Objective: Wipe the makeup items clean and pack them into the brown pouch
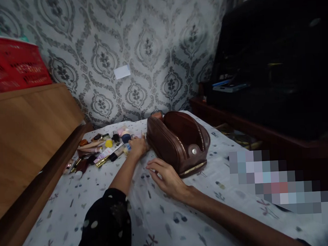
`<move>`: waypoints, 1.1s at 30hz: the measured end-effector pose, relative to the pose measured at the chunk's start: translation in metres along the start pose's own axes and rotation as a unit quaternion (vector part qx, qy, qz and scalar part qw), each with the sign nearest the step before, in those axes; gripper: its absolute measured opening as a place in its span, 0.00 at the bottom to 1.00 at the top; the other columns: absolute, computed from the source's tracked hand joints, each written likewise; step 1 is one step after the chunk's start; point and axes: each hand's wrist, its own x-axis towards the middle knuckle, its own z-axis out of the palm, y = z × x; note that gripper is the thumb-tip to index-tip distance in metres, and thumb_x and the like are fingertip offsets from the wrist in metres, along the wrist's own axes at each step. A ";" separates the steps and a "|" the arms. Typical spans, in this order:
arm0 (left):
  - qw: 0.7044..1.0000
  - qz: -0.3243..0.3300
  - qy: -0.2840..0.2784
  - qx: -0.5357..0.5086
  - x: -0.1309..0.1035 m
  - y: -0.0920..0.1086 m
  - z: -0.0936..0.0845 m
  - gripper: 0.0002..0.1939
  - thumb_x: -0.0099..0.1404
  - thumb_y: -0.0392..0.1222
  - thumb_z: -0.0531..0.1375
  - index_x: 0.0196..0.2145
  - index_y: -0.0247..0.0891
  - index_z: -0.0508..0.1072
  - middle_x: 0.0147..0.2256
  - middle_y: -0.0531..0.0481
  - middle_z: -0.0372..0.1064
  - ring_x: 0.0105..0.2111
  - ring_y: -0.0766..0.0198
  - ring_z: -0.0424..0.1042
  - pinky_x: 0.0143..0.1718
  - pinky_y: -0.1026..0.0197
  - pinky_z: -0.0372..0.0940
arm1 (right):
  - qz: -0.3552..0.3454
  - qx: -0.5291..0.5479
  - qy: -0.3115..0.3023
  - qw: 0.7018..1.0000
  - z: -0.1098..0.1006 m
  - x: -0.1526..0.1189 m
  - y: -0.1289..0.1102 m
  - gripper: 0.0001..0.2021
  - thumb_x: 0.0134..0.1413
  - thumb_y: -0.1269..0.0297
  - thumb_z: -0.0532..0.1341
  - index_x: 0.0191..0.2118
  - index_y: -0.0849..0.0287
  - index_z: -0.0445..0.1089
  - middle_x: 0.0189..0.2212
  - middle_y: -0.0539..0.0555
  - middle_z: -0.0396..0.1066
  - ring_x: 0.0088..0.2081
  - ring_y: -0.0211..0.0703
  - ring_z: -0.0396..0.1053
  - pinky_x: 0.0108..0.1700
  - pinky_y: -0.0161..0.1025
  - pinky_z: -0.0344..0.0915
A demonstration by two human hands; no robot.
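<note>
A dark brown leather-look toiletry bag (165,145) stands on the patterned sheet, its zipped top gaping wide. To its left lies a loose pile of cosmetics, among them a yellow round item (108,143), a dark blue-capped jar (126,138) and a gold tube (102,162). My left hand (139,146) reaches to the pile's right edge, close beside the bag. Its fingertips are blurred among the small items, so I cannot see whether they grip one. My right hand (168,178) hovers before the bag's near left corner, fingers loosely curved and apart, holding nothing.
A wooden panel (29,122) borders the left side, with a red plastic basket (15,64) on top. Patterned wallpaper (149,46) is behind. On the right stand a large black screen (268,66) and dark furniture (252,129); a blurred-out patch (277,183) covers something there.
</note>
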 end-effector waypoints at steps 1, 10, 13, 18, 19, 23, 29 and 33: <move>1.000 -0.010 -0.007 0.000 0.004 0.000 0.000 0.36 0.61 0.58 0.60 0.61 0.39 0.61 0.55 0.30 0.65 0.56 0.39 0.64 0.49 0.45 0.63 | 0.024 0.008 -0.004 1.000 0.006 -0.001 0.004 0.09 0.60 0.73 0.54 0.39 0.57 0.70 0.37 0.57 0.72 0.39 0.44 0.71 0.42 0.41 0.71; 1.000 -0.016 0.002 0.001 0.003 -0.027 0.001 0.22 0.69 0.47 0.59 0.57 0.37 0.66 0.55 0.42 0.65 0.50 0.54 0.69 0.50 0.45 0.68 | 0.111 0.044 -0.031 0.992 0.033 -0.005 0.018 0.09 0.57 0.74 0.55 0.37 0.58 0.72 0.35 0.56 0.72 0.34 0.42 0.71 0.36 0.38 0.70; 0.999 0.002 0.037 -0.002 -0.008 -0.043 0.003 0.20 0.70 0.43 0.56 0.58 0.38 0.66 0.58 0.37 0.60 0.55 0.47 0.63 0.50 0.46 0.66 | 0.120 0.043 -0.036 0.991 0.038 -0.004 0.019 0.09 0.56 0.75 0.55 0.36 0.59 0.72 0.35 0.56 0.73 0.34 0.42 0.72 0.37 0.38 0.69; 0.995 0.043 0.087 -0.016 -0.020 -0.061 0.002 0.17 0.71 0.38 0.49 0.52 0.40 0.72 0.57 0.37 0.59 0.57 0.47 0.58 0.46 0.54 0.65 | 0.128 0.029 -0.050 0.990 0.048 0.002 0.021 0.10 0.56 0.75 0.55 0.36 0.59 0.72 0.35 0.56 0.73 0.32 0.41 0.71 0.36 0.38 0.69; 0.994 0.044 0.096 -0.021 -0.021 -0.064 0.001 0.17 0.71 0.40 0.49 0.52 0.41 0.73 0.56 0.37 0.60 0.56 0.48 0.59 0.45 0.54 0.65 | 0.130 0.027 -0.052 0.990 0.051 0.004 0.021 0.09 0.56 0.75 0.55 0.36 0.59 0.73 0.34 0.56 0.73 0.32 0.40 0.71 0.35 0.37 0.68; 0.988 0.035 0.139 -0.049 -0.034 -0.086 -0.005 0.17 0.73 0.44 0.48 0.51 0.43 0.72 0.52 0.41 0.63 0.51 0.53 0.64 0.46 0.56 0.64 | 0.147 0.029 -0.047 0.988 0.062 0.014 0.019 0.09 0.55 0.75 0.56 0.36 0.60 0.74 0.34 0.55 0.73 0.32 0.40 0.71 0.34 0.36 0.67; 0.983 0.054 0.147 -0.092 -0.082 -0.127 0.008 0.18 0.70 0.54 0.52 0.49 0.43 0.71 0.46 0.45 0.66 0.48 0.54 0.68 0.47 0.57 0.64 | 0.173 0.072 -0.048 0.981 0.079 0.023 0.014 0.10 0.54 0.75 0.57 0.36 0.60 0.75 0.34 0.54 0.73 0.33 0.39 0.70 0.36 0.35 0.66; 0.981 0.081 0.132 -0.113 -0.095 -0.135 0.031 0.24 0.65 0.52 0.61 0.57 0.44 0.65 0.47 0.46 0.66 0.47 0.52 0.69 0.46 0.55 0.66 | 0.182 0.082 -0.053 0.978 0.090 0.024 0.014 0.09 0.52 0.75 0.57 0.34 0.61 0.75 0.32 0.53 0.73 0.31 0.38 0.68 0.37 0.36 0.65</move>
